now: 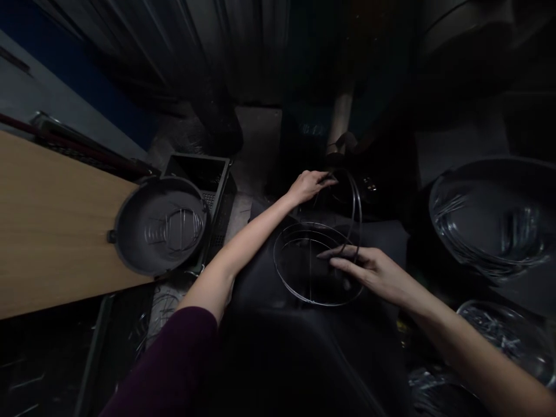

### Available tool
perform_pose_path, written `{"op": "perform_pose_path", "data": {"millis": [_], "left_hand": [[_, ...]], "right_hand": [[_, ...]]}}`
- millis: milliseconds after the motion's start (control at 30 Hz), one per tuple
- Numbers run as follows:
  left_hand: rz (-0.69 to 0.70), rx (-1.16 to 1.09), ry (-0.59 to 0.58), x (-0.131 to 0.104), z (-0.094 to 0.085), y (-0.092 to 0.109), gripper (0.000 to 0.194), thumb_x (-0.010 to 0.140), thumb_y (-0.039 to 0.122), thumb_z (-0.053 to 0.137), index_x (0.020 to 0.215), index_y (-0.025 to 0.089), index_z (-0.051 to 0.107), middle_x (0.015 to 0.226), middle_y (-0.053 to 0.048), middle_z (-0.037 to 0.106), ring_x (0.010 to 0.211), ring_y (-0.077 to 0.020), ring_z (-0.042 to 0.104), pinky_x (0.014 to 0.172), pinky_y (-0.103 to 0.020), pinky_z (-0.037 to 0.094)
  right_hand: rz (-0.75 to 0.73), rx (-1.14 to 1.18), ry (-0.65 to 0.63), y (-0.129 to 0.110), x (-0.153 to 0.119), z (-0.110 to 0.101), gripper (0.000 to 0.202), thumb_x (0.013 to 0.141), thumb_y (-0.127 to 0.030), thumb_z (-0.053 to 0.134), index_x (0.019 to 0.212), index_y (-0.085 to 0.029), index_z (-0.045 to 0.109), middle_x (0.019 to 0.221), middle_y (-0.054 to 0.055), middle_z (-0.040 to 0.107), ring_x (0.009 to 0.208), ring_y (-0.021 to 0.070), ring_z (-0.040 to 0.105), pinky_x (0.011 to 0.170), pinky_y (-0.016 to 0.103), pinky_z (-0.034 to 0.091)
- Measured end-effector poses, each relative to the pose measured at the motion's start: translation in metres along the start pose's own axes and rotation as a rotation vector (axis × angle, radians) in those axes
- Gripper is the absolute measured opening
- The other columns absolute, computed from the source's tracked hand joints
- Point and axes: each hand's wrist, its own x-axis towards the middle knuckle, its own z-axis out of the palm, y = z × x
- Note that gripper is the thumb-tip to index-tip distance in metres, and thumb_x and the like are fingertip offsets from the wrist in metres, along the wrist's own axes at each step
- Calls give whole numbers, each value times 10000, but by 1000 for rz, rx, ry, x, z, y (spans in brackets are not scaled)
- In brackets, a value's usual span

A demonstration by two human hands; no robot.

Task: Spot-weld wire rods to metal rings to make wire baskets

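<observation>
Right hand [369, 271] holds wire loops [359, 215] over round frame [313, 302]; left hand [307, 186] narrow near loops' top, can't tell if gripping.

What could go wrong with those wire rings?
The dark wire loops in the right hand might snag on the round wire frame, since they overlap in this view. The frame could slide off the dark cloth it seems to rest on. And it's dim around the left hand, so a wire might poke it unnoticed.
</observation>
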Motion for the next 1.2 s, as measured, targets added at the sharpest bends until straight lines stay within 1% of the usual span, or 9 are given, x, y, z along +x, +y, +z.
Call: {"op": "perform_pose_path", "data": {"millis": [133, 300, 533, 700, 867, 967, 1067, 1133, 1200], "left_hand": [[24, 29, -32, -8, -11, -1, 299, 886, 316, 529, 1064, 134, 685, 926, -51, 717, 850, -155, 638, 794, -235, 425], [32, -126, 10, -22, -16, -11, 312, 907, 313, 490, 1104, 149, 668, 987, -54, 716, 936, -151, 643, 865, -242, 427], [83, -226, -42, -13, -5, -2, 239, 857, 250, 570, 1032, 159, 707, 1038, -61, 706, 1006, -189, 628, 957, -316, 411], [99, -138, -97, 1, 6, 8, 210, 818, 272, 630, 977, 173, 724, 949, -39, 720, 965, -201, 639, 931, -309, 416], [105, -119, -125, 2, 10, 11, 217, 818, 298, 631, 965, 170, 727, 927, -42, 719, 952, -210, 640, 890, -290, 425], [92, -114, -161, 5, 9, 8, 232, 824, 301, 624, 989, 169, 721, 940, -41, 716, 955, -213, 635, 898, -289, 421], [71, -80, -186, 0, -2, 5, 289, 854, 320, 584, 1061, 151, 694, 989, -57, 706, 1002, -238, 623, 934, -313, 405], [64, -61, -128, -21, -16, 9, 366, 873, 344, 554, 1172, 147, 632, 1094, -74, 679, 1083, -259, 592, 976, -337, 384], [79, -43, -16, -62, -26, 20, 454, 901, 362, 499, 1309, 162, 511, 1243, -88, 606, 1184, -261, 533, 1024, -362, 355]], "right_hand": [[-27, -33, 64, 2, -4, 3, 442, 796, -609, 564, 988, -242, 718, 947, 68, 697, 921, 254, 646, 814, 369, 534], [-19, 25, 200, 19, -20, -8, 527, 883, -597, 424, 1281, -266, 524, 996, 87, 676, 519, 156, 587, 543, 333, 532], [1, 106, 278, 29, -37, 1, 487, 902, -580, 398, 1291, -289, 439, 878, 61, 643, 515, 151, 552, 472, 292, 483], [27, 84, 193, 37, -43, 9, 504, 896, -577, 421, 1305, -285, 447, 915, 59, 635, 535, 135, 542, 461, 264, 461], [68, -27, 60, 29, -38, 12, 553, 905, -562, 413, 1354, -243, 456, 666, 12, 588, 565, 158, 553, 529, 273, 485], [48, -62, -20, 19, -29, 16, 510, 884, -569, 448, 1260, -247, 568, 848, 59, 651, 729, 187, 616, 645, 298, 525], [-27, -72, -80, 16, -19, 20, 433, 844, -584, 512, 1019, -236, 699, 998, 81, 664, 899, 228, 626, 755, 320, 531], [-18, -67, -21, 18, -14, 19, 424, 810, -605, 550, 893, -226, 720, 913, 76, 681, 851, 235, 638, 740, 338, 539], [3, -38, 174, 18, -10, 12, 430, 745, -636, 609, 826, -228, 715, 849, 69, 688, 783, 236, 642, 696, 354, 549]]}}
